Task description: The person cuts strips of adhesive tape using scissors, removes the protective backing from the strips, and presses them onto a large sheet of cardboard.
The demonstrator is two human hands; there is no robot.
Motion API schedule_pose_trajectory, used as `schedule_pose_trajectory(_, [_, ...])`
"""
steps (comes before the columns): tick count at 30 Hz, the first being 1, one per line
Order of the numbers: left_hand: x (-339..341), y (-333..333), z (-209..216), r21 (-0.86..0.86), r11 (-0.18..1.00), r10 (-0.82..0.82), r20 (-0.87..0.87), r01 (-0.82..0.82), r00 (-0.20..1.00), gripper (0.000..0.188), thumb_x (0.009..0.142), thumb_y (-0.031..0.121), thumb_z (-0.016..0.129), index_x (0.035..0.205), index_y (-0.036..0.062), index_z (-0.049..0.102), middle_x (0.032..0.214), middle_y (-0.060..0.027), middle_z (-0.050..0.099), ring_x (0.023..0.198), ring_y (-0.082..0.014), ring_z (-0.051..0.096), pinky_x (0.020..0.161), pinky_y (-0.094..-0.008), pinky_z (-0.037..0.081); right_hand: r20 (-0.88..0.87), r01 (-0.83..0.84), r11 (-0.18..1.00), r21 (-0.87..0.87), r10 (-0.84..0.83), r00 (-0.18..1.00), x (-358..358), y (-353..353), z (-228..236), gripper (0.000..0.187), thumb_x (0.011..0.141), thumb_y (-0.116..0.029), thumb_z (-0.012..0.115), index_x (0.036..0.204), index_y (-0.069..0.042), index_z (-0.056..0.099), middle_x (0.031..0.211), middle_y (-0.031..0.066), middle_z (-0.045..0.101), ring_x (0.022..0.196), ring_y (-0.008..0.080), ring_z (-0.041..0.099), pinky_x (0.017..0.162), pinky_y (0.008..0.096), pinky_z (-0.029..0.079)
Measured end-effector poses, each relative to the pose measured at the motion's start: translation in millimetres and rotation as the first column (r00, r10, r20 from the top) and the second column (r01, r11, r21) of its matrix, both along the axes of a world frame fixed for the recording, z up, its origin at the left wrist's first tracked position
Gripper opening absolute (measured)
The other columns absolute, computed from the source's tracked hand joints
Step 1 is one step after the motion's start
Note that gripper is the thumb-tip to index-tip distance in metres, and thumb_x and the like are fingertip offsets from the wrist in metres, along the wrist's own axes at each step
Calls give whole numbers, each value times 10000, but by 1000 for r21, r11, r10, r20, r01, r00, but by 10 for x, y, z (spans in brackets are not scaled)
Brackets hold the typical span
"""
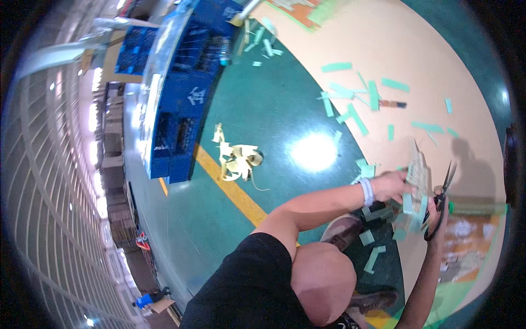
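My left fingers (404,189) grip the ragged grey bundle (418,174), apparently steadying its green-taped end (415,204); just beside it, my right fingers (432,210) grip black scissors (440,197) pointing away from me, presumably to clear the bundle.

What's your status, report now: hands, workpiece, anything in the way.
Left hand gripping ragged greyish piece. Right hand holding black scissors. Loose pale green strips littering tan board.
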State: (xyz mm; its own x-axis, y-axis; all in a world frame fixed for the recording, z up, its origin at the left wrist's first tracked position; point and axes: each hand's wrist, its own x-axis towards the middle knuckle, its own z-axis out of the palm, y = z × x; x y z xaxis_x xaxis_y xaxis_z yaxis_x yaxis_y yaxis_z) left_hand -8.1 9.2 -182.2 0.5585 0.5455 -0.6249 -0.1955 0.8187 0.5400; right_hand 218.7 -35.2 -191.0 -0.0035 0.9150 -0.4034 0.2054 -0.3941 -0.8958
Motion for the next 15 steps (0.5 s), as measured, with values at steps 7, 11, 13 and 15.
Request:
schedule_pose_trajectory(7, [-39,200,347,223,892,-381,-95,392,920,345,811,111,635,1139,46,551,989,-42,610,835,-147,576,673,-291,487,-245,16,999,-34,-24,969,-144,199,123,250,818,-45,585,1057,-35,513,923,30,558,858,108,526,767,260,424])
schedule_pose_trajectory(11, [-203,245,240,511,723,-426,-200,465,882,497,778,204,680,1181,-32,510,1038,-64,603,835,-143,553,684,-275,476,-87,-98,995,-1,98,991,-240,187,118,299,817,-129,629,1077,-35,514,933,80,584,821,163,562,720,297,466])
schedule_pose_trajectory(13, [-129,350,848,201,827,-457,-304,525,836,487,819,236,643,1222,15,484,993,-44,602,712,-75,495,579,-234,442,-212,24,994,110,0,977,-336,129,311,308,809,-114,628,1081,-46,500,878,45,550,780,140,518,701,285,436])
schedule_pose_trajectory(15, [-57,410,1004,31,777,-554,-443,629,705,403,844,265,627,1156,25,538,914,-21,602,643,-54,450,518,-199,393,-311,122,989,90,-88,946,-405,144,416,305,792,-63,621,1071,-52,497,843,14,514,764,110,487,693,266,421])
